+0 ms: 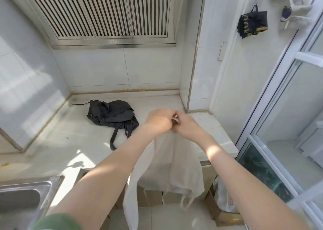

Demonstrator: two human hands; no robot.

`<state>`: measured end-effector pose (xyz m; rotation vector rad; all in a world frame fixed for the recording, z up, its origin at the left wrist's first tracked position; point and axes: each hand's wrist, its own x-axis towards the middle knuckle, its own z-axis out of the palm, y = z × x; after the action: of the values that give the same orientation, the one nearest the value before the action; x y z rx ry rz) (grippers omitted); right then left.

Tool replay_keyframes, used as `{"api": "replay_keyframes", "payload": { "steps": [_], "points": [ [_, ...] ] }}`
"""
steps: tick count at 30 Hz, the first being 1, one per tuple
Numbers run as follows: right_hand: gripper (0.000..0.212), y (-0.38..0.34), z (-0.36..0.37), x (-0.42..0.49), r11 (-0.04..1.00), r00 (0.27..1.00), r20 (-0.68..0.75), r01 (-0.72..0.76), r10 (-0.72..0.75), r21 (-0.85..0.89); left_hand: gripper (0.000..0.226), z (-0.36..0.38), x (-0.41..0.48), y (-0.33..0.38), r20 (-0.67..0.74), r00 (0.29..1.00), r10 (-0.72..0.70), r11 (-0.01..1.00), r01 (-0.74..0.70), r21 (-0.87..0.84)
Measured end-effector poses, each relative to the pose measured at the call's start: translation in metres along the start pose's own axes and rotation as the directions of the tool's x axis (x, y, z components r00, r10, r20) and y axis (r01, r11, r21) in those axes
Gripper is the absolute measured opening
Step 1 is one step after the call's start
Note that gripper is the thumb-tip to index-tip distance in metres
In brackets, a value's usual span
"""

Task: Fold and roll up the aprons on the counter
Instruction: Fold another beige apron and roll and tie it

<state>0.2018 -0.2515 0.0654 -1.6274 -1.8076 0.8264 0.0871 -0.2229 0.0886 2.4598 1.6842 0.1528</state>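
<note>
The black apron (111,113) lies crumpled on the table (70,142), left of our left grip (160,120). It and our right grip (186,124) meet, fingers curled, pinching the top edge of the white apron (171,159), which hangs limp below them. Soft, light cloth, we judge: hold it at the corners.

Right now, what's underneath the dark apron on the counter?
Only pale counter shows around the dark apron, straps trailing forward. Whatever lies beneath the crumpled heap is hidden.
</note>
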Motion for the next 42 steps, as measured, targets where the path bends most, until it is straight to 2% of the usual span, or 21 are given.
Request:
{"api": "replay_keyframes", "payload": {
  "steps": [2,3,5,6,8,10,12,16,18,20,21,23,25,27,29,32,33,35,37,42],
  "points": [
    [0.015,-0.005,0.003,0.006,1.0,1.0,-0.03,0.004,-0.003,0.026,0.011,0.0,-0.005,-0.017,-0.116,0.989,-0.095,0.97,0.066,-0.234],
    [0.012,-0.006,0.003,0.007,0.995,0.999,-0.048,0.001,0.004,0.101,0.015,0.002,-0.009,-0.029,-0.161,0.973,-0.164,0.91,0.086,-0.406],
    [0.012,-0.009,0.003,0.011,0.954,0.99,-0.125,-0.018,0.058,0.299,0.033,0.013,-0.019,-0.056,-0.13,0.964,-0.232,0.707,0.075,-0.703],
    [0.012,-0.01,0.003,0.013,0.916,0.983,-0.16,-0.024,0.095,0.4,0.041,0.02,-0.024,-0.066,-0.068,0.977,-0.2,0.657,0.082,-0.749],
    [0.018,-0.013,0.003,0.016,0.844,0.971,-0.204,0.005,0.124,0.536,0.052,0.032,-0.034,-0.08,0.081,0.992,-0.096,0.689,0.124,-0.714],
    [0.026,-0.017,0.004,0.02,0.817,0.968,-0.218,0.024,0.126,0.576,0.041,0.043,-0.04,-0.083,0.145,0.987,-0.068,0.707,0.15,-0.691],
    [0.024,-0.022,0.007,0.025,0.813,0.969,-0.218,0.033,0.116,0.581,0.019,0.047,-0.042,-0.078,0.086,0.99,-0.116,0.687,0.142,-0.713],
    [0.013,-0.027,0.015,0.029,0.833,0.981,-0.163,0.003,0.104,0.553,0.027,0.044,-0.037,-0.065,-0.142,0.952,-0.271,0.709,0.098,-0.698],
    [0.013,-0.031,0.014,0.031,0.894,0.986,-0.135,-0.026,0.096,0.447,0.025,0.042,-0.034,-0.066,-0.222,0.933,-0.281,0.743,0.065,-0.666],
    [0.034,-0.034,0.01,0.032,0.985,0.989,-0.138,-0.022,0.046,0.173,0.025,0.039,-0.034,-0.068,-0.24,0.946,-0.219,0.81,0.04,-0.585],
    [0.048,-0.037,0.008,0.031,0.998,0.99,-0.139,0.011,-0.003,0.056,0.027,0.038,-0.034,-0.068,-0.223,0.958,-0.182,0.844,0.036,-0.536],
    [0.066,-0.042,0.005,0.028,0.995,0.991,-0.095,0.096,-0.096,-0.006,0.031,0.037,-0.032,-0.066,-0.17,0.976,-0.135,0.892,0.045,-0.449],
    [0.069,-0.042,0.005,0.027,0.985,0.987,0.015,0.163,-0.162,-0.05,0.028,0.037,-0.03,-0.062,-0.135,0.984,-0.116,0.916,0.054,-0.398],
    [0.071,-0.036,0.006,0.029,0.931,0.975,0.155,0.2,-0.158,-0.306,0.017,0.037,-0.027,-0.059,-0.121,0.988,-0.096,0.908,0.037,-0.417],
    [0.063,-0.029,0.008,0.029,0.868,0.968,0.246,0.169,-0.057,-0.466,0.017,0.036,-0.027,-0.054,-0.085,0.994,-0.064,0.898,0.02,-0.44],
    [0.014,-0.019,0.01,0.027,0.895,0.972,0.226,0.049,0.059,-0.443,0.023,0.033,-0.031,-0.044,-0.051,0.999,-0.012,0.91,-0.01,-0.415],
    [0.008,-0.015,0.009,0.026,0.896,0.979,0.197,0.037,0.056,-0.442,0.026,0.035,-0.032,-0.043,-0.05,0.999,-0.01,0.915,-0.011,-0.404],
    [0.011,-0.007,0.005,0.025,0.903,0.99,0.127,0.006,0.054,-0.43,0.025,0.039,-0.034,-0.044,-0.032,0.999,0.006,0.944,-0.016,-0.329],
    [0.015,-0.002,-0.001,0.022,0.926,0.997,0.067,-0.021,0.05,-0.377,0.013,0.045,-0.035,-0.046,0.017,1.0,-0.019,0.97,0.023,-0.243],
    [0.025,0.0,-0.013,0.02,0.926,0.999,0.026,-0.026,0.038,-0.378,0.017,0.055,-0.03,-0.05,0.138,0.949,-0.284,0.921,0.31,-0.234]
  ]
}}
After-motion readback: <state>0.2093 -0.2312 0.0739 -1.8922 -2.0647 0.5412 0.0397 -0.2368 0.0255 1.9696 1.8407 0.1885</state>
